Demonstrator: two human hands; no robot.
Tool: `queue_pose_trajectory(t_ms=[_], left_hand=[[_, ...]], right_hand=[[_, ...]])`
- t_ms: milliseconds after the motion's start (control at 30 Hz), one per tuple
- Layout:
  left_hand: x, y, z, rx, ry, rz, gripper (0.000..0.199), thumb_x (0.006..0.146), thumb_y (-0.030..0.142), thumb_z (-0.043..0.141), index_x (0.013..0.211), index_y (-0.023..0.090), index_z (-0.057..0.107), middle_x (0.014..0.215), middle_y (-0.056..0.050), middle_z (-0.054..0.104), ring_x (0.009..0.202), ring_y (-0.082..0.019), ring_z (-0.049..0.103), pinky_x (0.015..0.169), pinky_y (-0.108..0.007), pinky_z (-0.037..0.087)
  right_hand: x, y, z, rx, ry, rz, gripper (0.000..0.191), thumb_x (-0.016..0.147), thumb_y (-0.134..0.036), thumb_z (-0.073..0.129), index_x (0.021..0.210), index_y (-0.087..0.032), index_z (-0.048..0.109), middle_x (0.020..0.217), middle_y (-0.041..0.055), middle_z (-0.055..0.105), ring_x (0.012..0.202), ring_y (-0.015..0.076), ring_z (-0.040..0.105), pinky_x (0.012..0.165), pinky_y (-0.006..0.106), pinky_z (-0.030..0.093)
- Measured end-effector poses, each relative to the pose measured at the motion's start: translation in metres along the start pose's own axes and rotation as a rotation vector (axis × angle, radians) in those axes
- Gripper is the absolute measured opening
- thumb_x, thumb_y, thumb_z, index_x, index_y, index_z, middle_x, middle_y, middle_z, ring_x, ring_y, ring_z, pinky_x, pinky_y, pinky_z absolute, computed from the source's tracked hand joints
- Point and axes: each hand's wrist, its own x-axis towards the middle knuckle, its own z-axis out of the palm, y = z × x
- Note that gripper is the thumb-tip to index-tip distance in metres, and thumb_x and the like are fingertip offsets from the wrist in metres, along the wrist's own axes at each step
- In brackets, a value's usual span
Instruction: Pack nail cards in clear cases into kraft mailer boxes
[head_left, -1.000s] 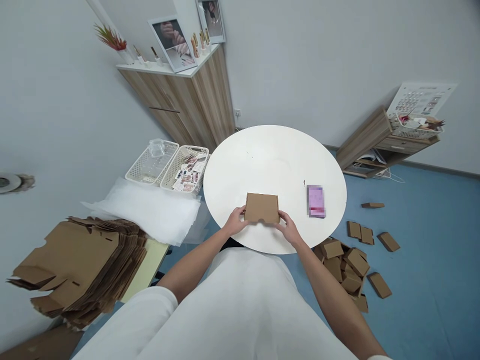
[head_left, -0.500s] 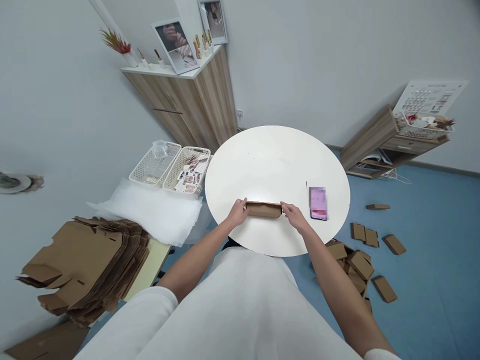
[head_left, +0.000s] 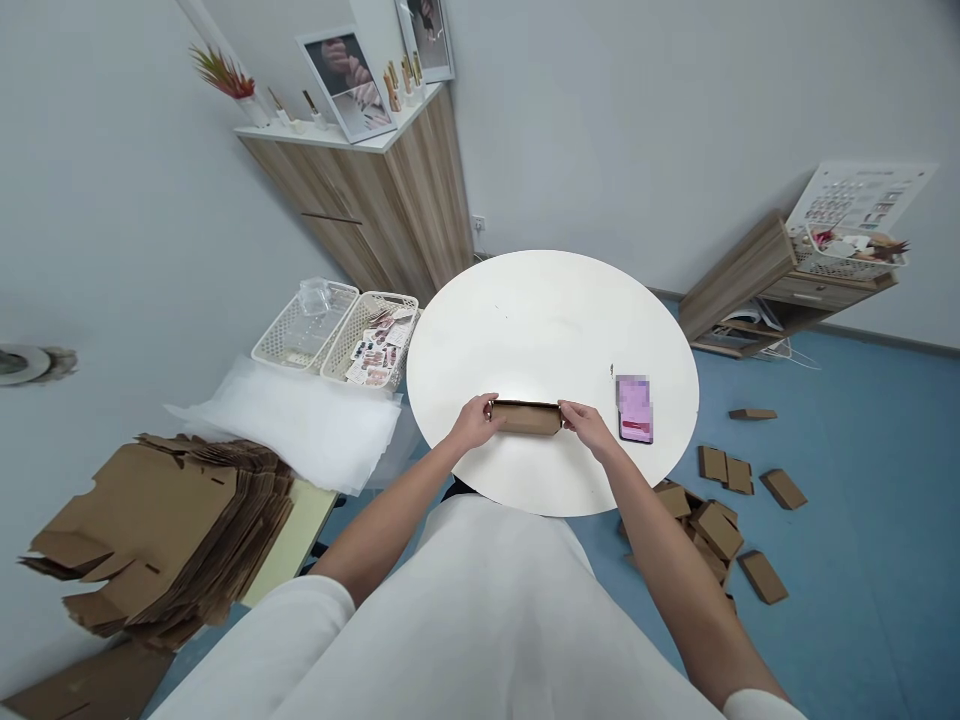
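Observation:
A small brown cardboard box (head_left: 526, 418) is on the round white table (head_left: 555, 320), near its front edge, its front flap facing me. My left hand (head_left: 477, 422) grips the left end of the box, with thumb and fingers closed on the corner. At the right end, my right hand (head_left: 586, 426) pinches the other corner. The underside of the box and some fingertips are hidden. To the right of my right hand lies a phone (head_left: 635, 410) with a pinkish, pixelated screen.
Flat cardboard blanks (head_left: 172, 520) are stacked at left beside white foam sheets (head_left: 300, 410). Behind them are two white baskets, one with printed cards (head_left: 379, 350). Folded boxes (head_left: 712, 530) lie piled and scattered on the blue floor at right. A wooden cabinet (head_left: 360, 200) stands behind.
Both hands keep hold of the box's ends. The dark gap along its top edge looks narrower, and the front panel shows more evenly. The view has shifted slightly.

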Motion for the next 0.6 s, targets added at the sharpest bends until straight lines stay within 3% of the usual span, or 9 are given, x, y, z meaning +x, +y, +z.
queue_pose_trajectory(t_ms=[100,233,433,600], left_hand=[[-0.002,0.002,-0.003,-0.06,-0.006,-0.004,0.045,0.079,0.046,0.043,0.115,0.02,0.051,0.094,-0.006,0.056,0.085,-0.019,0.052,0.078,-0.031,0.041],[-0.001,0.002,-0.004,-0.135,-0.01,-0.036,0.043,0.085,0.046,0.032,0.113,0.022,0.053,0.107,-0.006,0.055,0.1,-0.02,0.048,0.085,-0.031,0.037],[0.002,-0.008,0.001,-0.261,-0.028,-0.187,0.046,0.08,0.046,0.042,0.118,0.02,0.049,0.103,-0.006,0.055,0.089,-0.017,0.053,0.078,-0.028,0.042],[-0.002,-0.015,0.0,-0.409,-0.177,-0.277,0.043,0.077,0.047,0.046,0.112,0.022,0.051,0.102,-0.006,0.055,0.082,-0.016,0.055,0.069,-0.027,0.045]], right_hand=[[-0.001,0.004,-0.002,0.027,0.0,0.029,0.047,0.068,-0.05,0.056,0.108,-0.025,0.06,0.098,0.0035,0.06,0.071,0.0143,0.052,0.077,0.035,0.043],[-0.004,0.008,-0.004,0.036,-0.018,0.033,0.048,0.068,-0.045,0.058,0.112,-0.026,0.056,0.096,0.0027,0.059,0.075,0.0144,0.053,0.078,0.034,0.043],[-0.005,0.01,0.0,0.089,0.002,0.052,0.045,0.071,-0.05,0.051,0.109,-0.026,0.058,0.096,0.0033,0.058,0.07,0.0133,0.053,0.073,0.032,0.045],[-0.003,0.018,0.006,0.038,0.033,0.081,0.043,0.07,-0.048,0.052,0.105,-0.025,0.058,0.093,0.0031,0.058,0.065,0.0124,0.053,0.069,0.031,0.045]])
